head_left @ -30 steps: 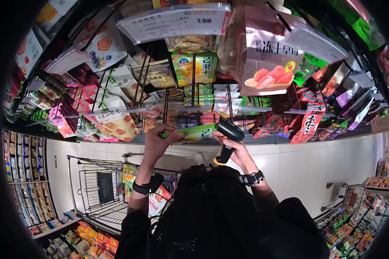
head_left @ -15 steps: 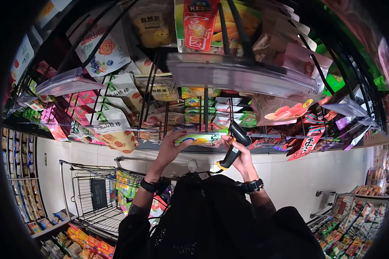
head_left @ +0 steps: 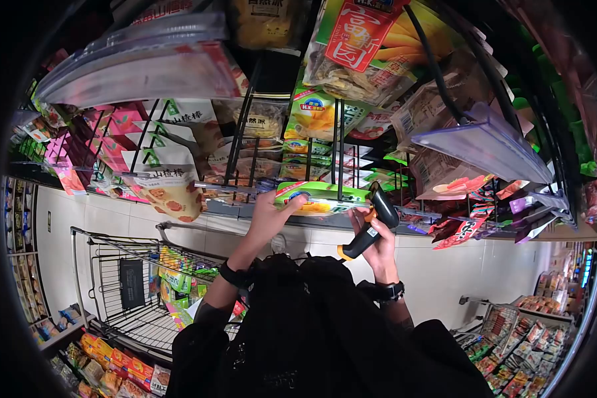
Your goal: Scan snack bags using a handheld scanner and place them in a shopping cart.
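Observation:
My left hand (head_left: pixel 272 217) is closed on the left end of a green and yellow snack bag (head_left: pixel 322 199), its thumb over the front. In my right hand (head_left: pixel 377 240) is a black barcode scanner with orange trim (head_left: pixel 370 222), head up and handle slanting down to the left. The fingertips of that hand also reach the bag's lower right edge. The bag lies at the front of the hanging rack, just below the black hooks (head_left: pixel 339 149). Similar green and yellow bags (head_left: pixel 310 114) hang behind it.
A wire shopping cart (head_left: pixel 131 285) with colourful bags stands at the lower left. Clear plastic label holders (head_left: pixel 481 146) jut from the rack. White hawthorn snack bags (head_left: pixel 166 179) hang on the left. Another cart (head_left: pixel 499 322) and packed shelves (head_left: pixel 527 345) are at the lower right.
The view has shifted and the rack looks nearer. The held bag now shows more to the right, with my left thumb across its front. The scanner has moved slightly right with my right hand.

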{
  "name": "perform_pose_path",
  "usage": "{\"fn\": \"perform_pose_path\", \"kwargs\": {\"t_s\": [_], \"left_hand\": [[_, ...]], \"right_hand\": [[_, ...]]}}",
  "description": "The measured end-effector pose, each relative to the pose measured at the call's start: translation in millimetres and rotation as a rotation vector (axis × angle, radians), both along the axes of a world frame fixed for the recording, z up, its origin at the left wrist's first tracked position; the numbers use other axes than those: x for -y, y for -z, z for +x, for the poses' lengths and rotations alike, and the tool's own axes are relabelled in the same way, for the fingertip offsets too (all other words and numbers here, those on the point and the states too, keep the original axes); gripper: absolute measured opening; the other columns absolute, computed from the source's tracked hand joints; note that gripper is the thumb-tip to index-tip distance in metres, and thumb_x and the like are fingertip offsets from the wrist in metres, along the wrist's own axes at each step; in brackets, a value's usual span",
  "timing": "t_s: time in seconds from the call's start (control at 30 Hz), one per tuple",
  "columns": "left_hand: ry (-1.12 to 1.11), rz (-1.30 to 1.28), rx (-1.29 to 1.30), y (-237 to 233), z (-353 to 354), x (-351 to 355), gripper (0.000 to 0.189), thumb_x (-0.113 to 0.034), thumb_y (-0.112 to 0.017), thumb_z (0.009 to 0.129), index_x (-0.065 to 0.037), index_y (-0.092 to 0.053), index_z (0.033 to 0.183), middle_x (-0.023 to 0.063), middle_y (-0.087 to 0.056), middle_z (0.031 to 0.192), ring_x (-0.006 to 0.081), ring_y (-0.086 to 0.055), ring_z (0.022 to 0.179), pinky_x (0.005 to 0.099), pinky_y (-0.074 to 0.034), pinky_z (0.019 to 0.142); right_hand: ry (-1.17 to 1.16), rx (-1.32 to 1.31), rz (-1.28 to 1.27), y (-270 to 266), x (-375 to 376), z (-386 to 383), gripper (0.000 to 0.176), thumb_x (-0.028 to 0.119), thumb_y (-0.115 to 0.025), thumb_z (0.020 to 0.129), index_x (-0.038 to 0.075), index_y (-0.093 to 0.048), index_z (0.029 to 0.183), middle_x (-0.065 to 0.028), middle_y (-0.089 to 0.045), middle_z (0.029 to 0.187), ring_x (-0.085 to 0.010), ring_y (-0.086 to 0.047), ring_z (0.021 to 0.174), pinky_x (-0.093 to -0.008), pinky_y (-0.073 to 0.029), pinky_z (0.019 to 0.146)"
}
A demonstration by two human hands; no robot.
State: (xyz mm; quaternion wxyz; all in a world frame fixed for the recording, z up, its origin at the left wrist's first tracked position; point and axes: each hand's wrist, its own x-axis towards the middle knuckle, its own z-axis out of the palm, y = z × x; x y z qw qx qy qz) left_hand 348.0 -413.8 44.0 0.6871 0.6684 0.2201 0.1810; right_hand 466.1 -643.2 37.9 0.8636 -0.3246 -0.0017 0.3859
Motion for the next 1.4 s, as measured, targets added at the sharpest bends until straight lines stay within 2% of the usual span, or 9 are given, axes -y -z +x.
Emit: {"fn": "perform_pose_path", "kwargs": {"t_s": [0.07,0.17,0.27,0.47,0.57,0.77,0.93,1.13,1.4], "left_hand": [[-0.008,0.008,-0.014,0.6,-0.1,-1.6,0.029,-0.026,-0.071,0.084,0.0,-0.069,0.096,0.0032,-0.069,0.08,0.0062,-0.058,0.071,0.0244,-0.047,0.065],[-0.011,0.027,-0.003,-1.4,1.9,-1.3,0.027,-0.024,-0.07,0.085,0.0,-0.069,0.096,0.0036,-0.07,0.081,0.0059,-0.06,0.072,0.0245,-0.047,0.065],[0.001,0.017,0.063,-5.3,6.8,-0.7,0.025,-0.021,-0.069,0.085,0.0,-0.07,0.097,0.0041,-0.07,0.081,0.0058,-0.06,0.071,0.0242,-0.048,0.064],[0.009,0.085,0.021,-6.4,12.3,-0.5,0.024,-0.02,-0.07,0.085,0.001,-0.069,0.097,0.0049,-0.07,0.078,0.0056,-0.059,0.068,0.0244,-0.047,0.062],[-0.002,0.07,0.036,-3.8,10.7,0.2,0.026,-0.022,-0.071,0.084,0.001,-0.069,0.095,0.0048,-0.069,0.076,0.0054,-0.057,0.066,0.0245,-0.047,0.061],[-0.041,0.109,-0.01,-5.1,9.1,-2.1,0.029,-0.025,-0.072,0.083,0.001,-0.069,0.094,0.0041,-0.067,0.072,0.0046,-0.056,0.065,0.0238,-0.045,0.059],[-0.06,0.075,-0.083,-17.5,9.8,3.4,0.031,-0.028,-0.071,0.083,0.0,-0.069,0.098,0.0038,-0.067,0.072,0.0045,-0.055,0.064,0.0241,-0.045,0.06],[-0.117,0.068,-0.064,-5.8,26.5,-2.5,0.033,-0.03,-0.068,0.086,0.0,-0.068,0.101,0.0038,-0.068,0.076,0.0047,-0.055,0.068,0.0235,-0.045,0.063],[-0.176,0.064,0.133,15.3,91.6,-36.9,0.032,-0.027,-0.069,0.086,0.002,-0.067,0.098,0.0045,-0.069,0.08,0.0053,-0.056,0.07,0.0241,-0.046,0.065]], "right_hand": [[0.003,-0.014,0.008,1.2,-2.4,-1.1,0.041,0.006,-0.06,0.081,-0.002,-0.051,0.121,-0.0112,-0.06,0.116,-0.0241,-0.05,0.119,-0.0412,-0.027,0.115],[0.083,-0.051,-0.049,-5.4,-9.1,-4.7,0.032,0.002,-0.059,0.079,0.002,-0.056,0.111,-0.0084,-0.061,0.1,-0.0239,-0.053,0.112,-0.0482,-0.026,0.115],[0.097,-0.037,-0.035,-2.6,-9.1,-4.1,0.032,0.002,-0.059,0.079,0.004,-0.057,0.11,-0.0072,-0.061,0.099,-0.0236,-0.053,0.111,-0.0487,-0.026,0.114],[0.102,0.015,-0.052,-7.9,-12.3,-4.5,0.04,0.003,-0.059,0.079,0.005,-0.053,0.119,-0.0081,-0.059,0.107,-0.0229,-0.051,0.115,-0.0485,-0.026,0.114],[0.062,0.04,-0.001,2.8,-7.0,-1.7,0.051,0.006,-0.06,0.082,0.002,-0.044,0.13,-0.0121,-0.056,0.123,-0.0227,-0.045,0.123,-0.045,-0.026,0.114],[0.046,0.026,0.025,5.3,-7.0,-1.6,0.053,0.005,-0.059,0.082,0.002,-0.042,0.132,-0.0153,-0.055,0.125,-0.0234,-0.045,0.124,-0.0455,-0.026,0.114],[0.081,0.048,-0.057,2.7,-6.6,-2.1,0.051,0.006,-0.06,0.08,0.004,-0.045,0.129,-0.016,-0.052,0.128,-0.0259,-0.045,0.124,-0.0473,-0.027,0.114],[0.099,0.088,-0.151,-5.8,-11.8,-3.2,0.05,0.005,-0.058,0.082,0.005,-0.046,0.13,-0.0163,-0.046,0.135,-0.0277,-0.04,0.129,-0.047,-0.028,0.113],[0.069,0.105,-0.259,10.1,13.2,-17.9,0.047,0.009,-0.058,0.086,-0.003,-0.046,0.129,-0.016,-0.049,0.134,-0.0332,-0.04,0.13,-0.0452,-0.027,0.113]]}}
